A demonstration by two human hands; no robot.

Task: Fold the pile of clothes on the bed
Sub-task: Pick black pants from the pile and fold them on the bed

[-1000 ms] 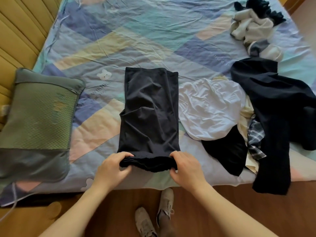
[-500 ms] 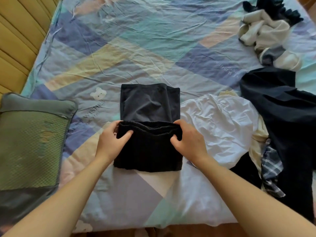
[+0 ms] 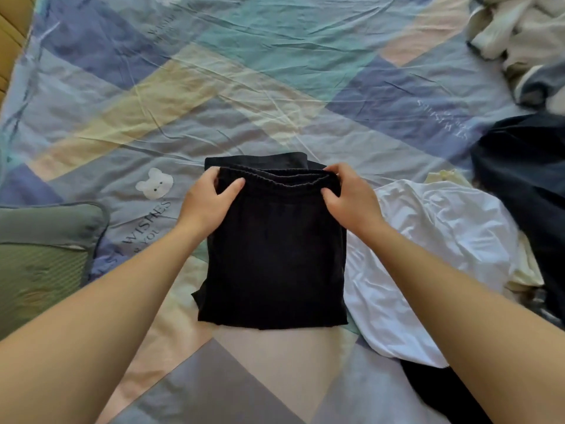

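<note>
A pair of black trousers (image 3: 272, 258) lies folded in half on the patchwork bedsheet (image 3: 244, 87), its elastic waistband at the far edge, nearly level with the leg ends beneath. My left hand (image 3: 211, 203) pinches the waistband's left corner. The right corner of the waistband is gripped by my right hand (image 3: 348, 200). To the right lies a crumpled white garment (image 3: 428, 255), and past it a dark navy garment (image 3: 526, 179). A heap of cream and grey clothes (image 3: 526, 41) sits at the far right.
A green pillow (image 3: 39, 264) lies at the left edge of the bed. A black garment (image 3: 434, 390) pokes out below the white one at the lower right. A yellow headboard (image 3: 12, 29) shows at the top left.
Both hands carried the waistband away from me across the trousers, from the bed's near edge up to the far end. The garment now lies doubled over.
</note>
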